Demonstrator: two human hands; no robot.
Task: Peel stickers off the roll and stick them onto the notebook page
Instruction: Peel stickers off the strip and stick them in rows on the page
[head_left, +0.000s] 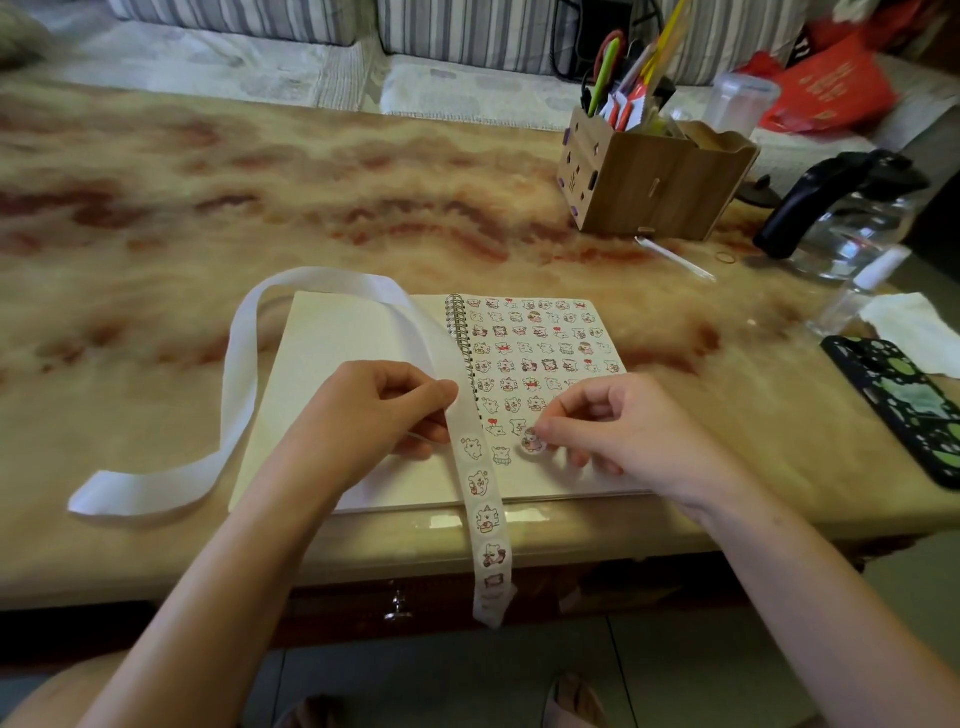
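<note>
**A sticker goes down near the bottom of a crowded page**

The marbled table fills most of the frame, with a wooden pen holder at upper right, clear of the work. At centre lies the open spiral notebook; its right page is covered in rows of small cartoon stickers down to a bare strip at the bottom, probably why the hands work low on the sheet. The emptied white backing strip loops off to the left and back across the blank left page, seemingly kept out of the way. The loaded sticker strip runs down beside the spine and hangs over the table's near edge.

The left hand, at lower centre, is curled shut, thumb and fingers pinching the strip where the next sticker sits, likely to hold it taut. The right hand is loosely curled, its thumb and forefinger closed on a single round sticker that appears to touch the page at the end of the last row.
</note>
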